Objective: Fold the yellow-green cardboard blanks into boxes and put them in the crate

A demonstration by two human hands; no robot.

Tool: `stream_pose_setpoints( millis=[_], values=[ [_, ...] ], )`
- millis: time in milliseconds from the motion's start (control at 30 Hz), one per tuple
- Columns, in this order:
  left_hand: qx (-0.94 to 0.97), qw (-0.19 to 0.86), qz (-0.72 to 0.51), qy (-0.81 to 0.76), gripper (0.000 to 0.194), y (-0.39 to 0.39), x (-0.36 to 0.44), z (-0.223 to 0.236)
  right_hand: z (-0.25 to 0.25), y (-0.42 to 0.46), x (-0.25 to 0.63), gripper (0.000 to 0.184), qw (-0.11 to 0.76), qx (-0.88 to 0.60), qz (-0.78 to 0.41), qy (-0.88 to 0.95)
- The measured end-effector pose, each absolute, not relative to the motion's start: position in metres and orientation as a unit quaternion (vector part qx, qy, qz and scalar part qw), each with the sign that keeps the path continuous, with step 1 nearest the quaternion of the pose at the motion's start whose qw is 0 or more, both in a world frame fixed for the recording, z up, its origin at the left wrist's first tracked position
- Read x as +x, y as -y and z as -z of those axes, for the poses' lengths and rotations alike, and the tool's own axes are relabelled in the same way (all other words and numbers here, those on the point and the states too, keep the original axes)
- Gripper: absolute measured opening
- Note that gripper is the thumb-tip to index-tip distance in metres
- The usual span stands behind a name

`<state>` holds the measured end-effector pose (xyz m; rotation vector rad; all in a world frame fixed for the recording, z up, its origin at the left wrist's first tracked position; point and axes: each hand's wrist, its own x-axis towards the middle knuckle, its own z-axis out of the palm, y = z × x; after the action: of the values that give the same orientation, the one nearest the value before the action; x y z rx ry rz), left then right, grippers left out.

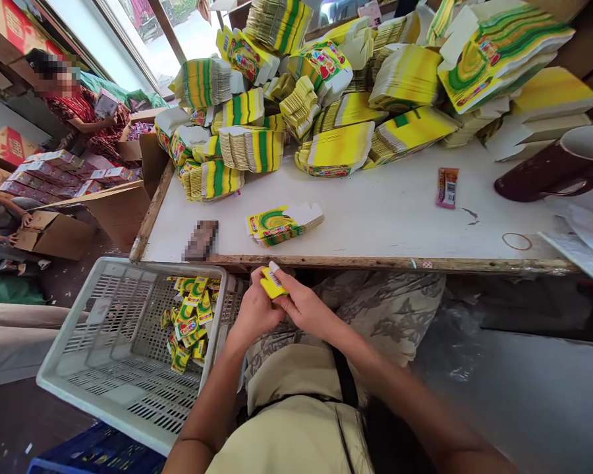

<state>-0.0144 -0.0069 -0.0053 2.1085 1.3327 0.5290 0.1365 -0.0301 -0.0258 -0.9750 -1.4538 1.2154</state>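
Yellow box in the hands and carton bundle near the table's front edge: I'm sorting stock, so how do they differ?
The yellow box is held between the left hand and right hand; the carton bundle lies on the table. The yellow box looks like a single piece, partly covered; the carton bundle is several cartons stacked together. Both show yellow print.

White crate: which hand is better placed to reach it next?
Probably the left hand: it is nearer the white crate than the right hand, though both hold the small yellow box.
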Motion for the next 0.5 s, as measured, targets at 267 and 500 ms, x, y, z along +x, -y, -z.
stream_pose_setpoints(
  millis=[267,500],
  values=[
    [0.762,0.198,-0.272,-0.553,0.063,0.013,-0.019,0.010,0.033,0.024,0.142,0.046,0.534,-0.451,-0.353,0.622],
    [0.786,0.202,-0.238,-0.533,0.050,0.010,-0.027,-0.015,0.026,0.018,0.160,0.025,0.448,-0.418,-0.338,0.715]
  ],
)
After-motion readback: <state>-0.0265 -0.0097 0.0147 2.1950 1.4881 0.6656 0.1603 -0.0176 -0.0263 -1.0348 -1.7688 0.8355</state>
